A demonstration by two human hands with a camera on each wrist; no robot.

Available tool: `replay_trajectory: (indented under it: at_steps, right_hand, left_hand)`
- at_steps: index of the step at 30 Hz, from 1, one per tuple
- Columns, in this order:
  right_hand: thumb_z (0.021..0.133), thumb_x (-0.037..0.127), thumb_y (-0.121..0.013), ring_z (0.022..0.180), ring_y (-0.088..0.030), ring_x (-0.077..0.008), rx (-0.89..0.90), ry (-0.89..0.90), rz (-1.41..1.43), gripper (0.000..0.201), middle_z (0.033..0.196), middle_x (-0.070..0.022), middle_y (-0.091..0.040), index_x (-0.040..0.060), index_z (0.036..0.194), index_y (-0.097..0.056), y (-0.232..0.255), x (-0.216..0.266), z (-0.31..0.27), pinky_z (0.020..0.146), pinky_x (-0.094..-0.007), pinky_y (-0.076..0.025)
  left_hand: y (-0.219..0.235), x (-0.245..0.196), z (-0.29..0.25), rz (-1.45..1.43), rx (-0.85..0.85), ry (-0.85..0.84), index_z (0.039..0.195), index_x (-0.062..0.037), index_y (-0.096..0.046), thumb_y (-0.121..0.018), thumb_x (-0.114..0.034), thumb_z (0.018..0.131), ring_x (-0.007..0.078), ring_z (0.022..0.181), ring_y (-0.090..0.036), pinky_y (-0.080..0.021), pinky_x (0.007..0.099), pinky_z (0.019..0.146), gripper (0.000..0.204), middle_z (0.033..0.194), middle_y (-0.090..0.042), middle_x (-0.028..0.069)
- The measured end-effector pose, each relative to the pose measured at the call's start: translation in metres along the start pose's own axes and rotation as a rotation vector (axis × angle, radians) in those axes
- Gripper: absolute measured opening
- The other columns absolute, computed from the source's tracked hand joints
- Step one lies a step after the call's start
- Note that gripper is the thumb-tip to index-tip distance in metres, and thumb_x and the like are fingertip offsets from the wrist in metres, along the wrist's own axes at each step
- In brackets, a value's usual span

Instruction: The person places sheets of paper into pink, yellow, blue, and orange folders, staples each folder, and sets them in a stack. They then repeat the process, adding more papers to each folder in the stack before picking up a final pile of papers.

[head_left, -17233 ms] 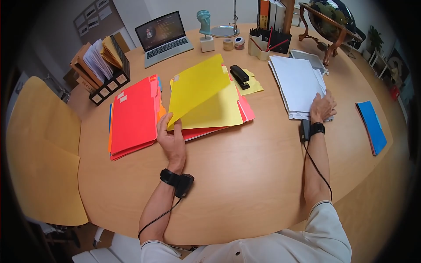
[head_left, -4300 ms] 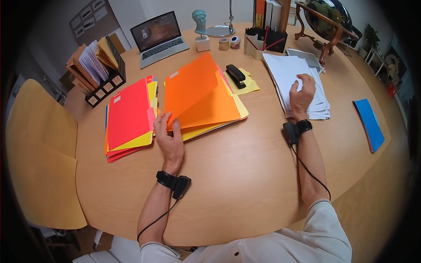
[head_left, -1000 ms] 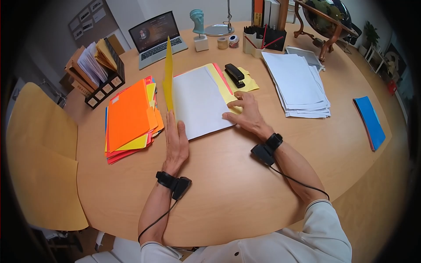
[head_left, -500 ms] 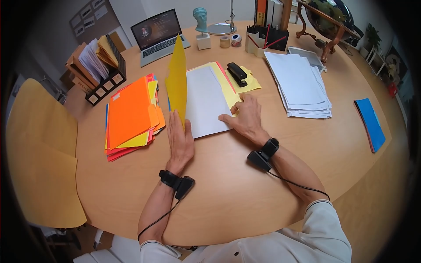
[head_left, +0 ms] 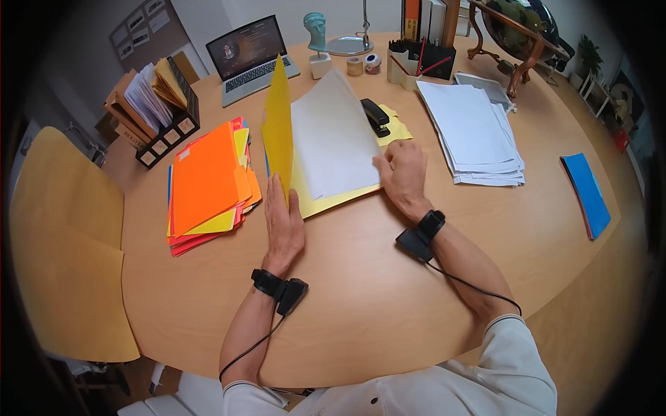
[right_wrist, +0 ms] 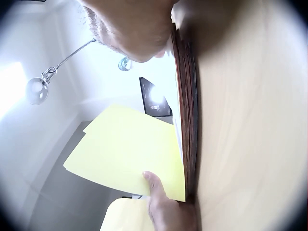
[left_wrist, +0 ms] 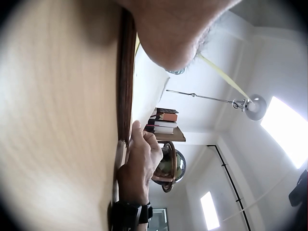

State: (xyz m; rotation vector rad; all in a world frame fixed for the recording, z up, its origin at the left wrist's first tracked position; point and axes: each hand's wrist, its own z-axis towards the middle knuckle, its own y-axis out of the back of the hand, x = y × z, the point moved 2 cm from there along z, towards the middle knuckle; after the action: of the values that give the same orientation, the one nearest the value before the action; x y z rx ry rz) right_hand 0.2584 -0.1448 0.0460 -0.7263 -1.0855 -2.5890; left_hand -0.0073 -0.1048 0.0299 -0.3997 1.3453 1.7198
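Note:
An opened yellow folder lies before the person, its left cover raised nearly upright. The left hand is at its lower edge; in the right wrist view the thumb of the left hand lies on the inner face of the cover, the other fingers hidden behind. White paper bows up off the folder's right half. Its right edge is pinched by the right hand, fingers curled. From the left wrist, the right hand shows its thumb against the paper.
Left of the folder is a stack of coloured folders; to the right, a pile of white paper and a blue folder. Behind are a stapler, laptop, bust, pen holder, globe and file rack.
Earlier, orange folders came onto the left stack and the yellow folder was opened. Since half a second ago, the paper has risen and bowed, and the right hand has moved slightly right, fingers more curled.

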Motion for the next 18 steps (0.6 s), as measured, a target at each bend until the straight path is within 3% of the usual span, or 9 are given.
replay_trajectory:
  at_steps: [2, 4, 9, 15, 18]
  right_hand:
    - [0.085, 0.020, -0.075, 0.097, -0.056, -0.0316, -0.036, -0.023, -0.037, 0.019, 0.094, -0.0130, -0.064, 0.0049, 0.083, -0.063, 0.006, -0.008, 0.004, 0.090, -0.0443, -0.038]
    - [0.089, 0.018, -0.071, 0.089, -0.059, -0.0297, -0.106, -0.065, -0.134, 0.013, 0.085, -0.0092, -0.065, 0.0072, 0.090, -0.064, 0.012, -0.019, 0.009, 0.088, -0.0424, -0.038]
    - [0.092, 0.014, -0.067, 0.089, -0.061, -0.0272, -0.249, -0.027, -0.240, 0.006, 0.088, -0.0062, -0.067, 0.0097, 0.096, -0.065, 0.031, -0.047, 0.024, 0.087, -0.0422, -0.038]
    - [0.091, 0.015, -0.067, 0.091, -0.062, -0.0241, -0.435, -0.114, -0.539, 0.012, 0.089, -0.0044, -0.070, 0.0129, 0.102, -0.070, 0.058, -0.087, 0.035, 0.086, -0.0418, -0.038]
    - [0.090, 0.015, -0.067, 0.093, -0.063, -0.0250, -0.423, -0.211, -0.623, 0.016, 0.091, -0.0046, -0.072, 0.0129, 0.105, -0.073, 0.074, -0.105, 0.037, 0.086, -0.0428, -0.038]
  left_hand:
    - [0.001, -0.002, 0.000, 0.029, 0.029, 0.008, 0.154, 0.0126, -0.024, -0.028, -0.047, 0.111, 0.0429, 0.153, -0.020, -0.015, 0.0467, 0.125, 0.073, 0.161, -0.025, 0.0327]
    - [0.000, -0.001, 0.000, 0.028, 0.018, 0.000, 0.154, 0.0106, -0.026, -0.028, -0.048, 0.111, 0.0412, 0.152, -0.023, -0.017, 0.0449, 0.125, 0.072, 0.160, -0.028, 0.0304]
    - [0.001, 0.000, 0.001, 0.016, 0.026, -0.022, 0.154, 0.0091, -0.028, -0.028, -0.049, 0.110, 0.0397, 0.151, -0.026, -0.019, 0.0432, 0.124, 0.073, 0.160, -0.031, 0.0284]
    - [0.001, 0.001, 0.001, 0.054, 0.010, -0.024, 0.152, 0.0105, -0.030, -0.028, -0.051, 0.110, 0.0399, 0.150, -0.028, -0.021, 0.0436, 0.124, 0.075, 0.158, -0.033, 0.0291]
    - [0.001, 0.001, 0.002, 0.044, 0.002, -0.030, 0.152, 0.0106, -0.032, -0.028, -0.053, 0.110, 0.0401, 0.149, -0.030, -0.021, 0.0436, 0.123, 0.076, 0.157, -0.035, 0.0294]
